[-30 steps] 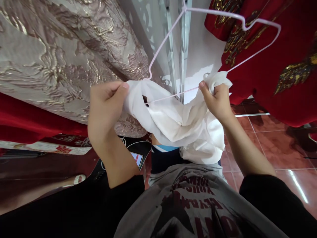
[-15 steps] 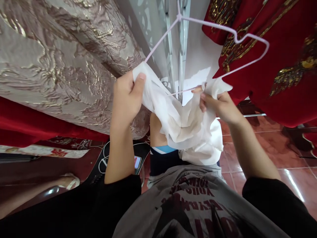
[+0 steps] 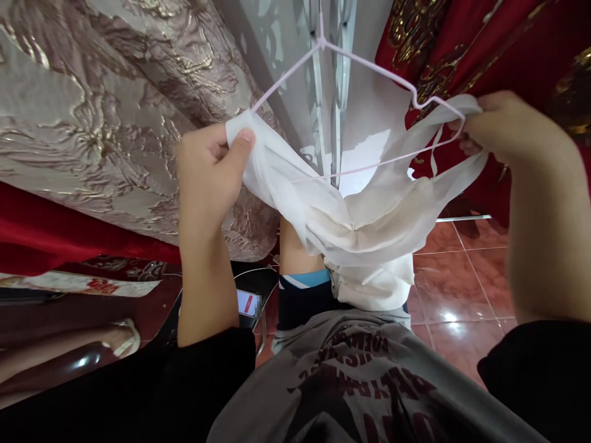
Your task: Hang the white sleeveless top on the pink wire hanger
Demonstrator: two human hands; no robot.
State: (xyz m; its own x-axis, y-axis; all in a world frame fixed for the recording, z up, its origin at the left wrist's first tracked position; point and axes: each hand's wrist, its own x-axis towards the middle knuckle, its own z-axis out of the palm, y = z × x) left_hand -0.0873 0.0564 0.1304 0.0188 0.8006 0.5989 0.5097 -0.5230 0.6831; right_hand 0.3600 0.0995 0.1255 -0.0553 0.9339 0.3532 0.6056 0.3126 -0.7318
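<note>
A thin white garment [image 3: 364,215] hangs across a pale pink wire hanger [image 3: 369,64] in front of me. My left hand [image 3: 210,169] is closed, pinching the garment's left edge against the hanger's left end. My right hand [image 3: 503,126] is closed on the garment's right strap, drawn over the hanger's right shoulder. The cloth sags between my hands in front of my grey printed shirt [image 3: 369,381].
A beige and gold embroidered cloth [image 3: 115,104] hangs at the left over red fabric [image 3: 55,227]. A red garment with gold trim [image 3: 462,43] hangs at the upper right. Another person's foot in a sandal [image 3: 122,335] and a phone [image 3: 247,303] lie low left. Reddish floor tiles [image 3: 452,289] spread at right.
My right hand has pulled the garment's right side outward and up onto the hanger's right end. My left hand rose to the hanger's left end, then shifted slightly left.
</note>
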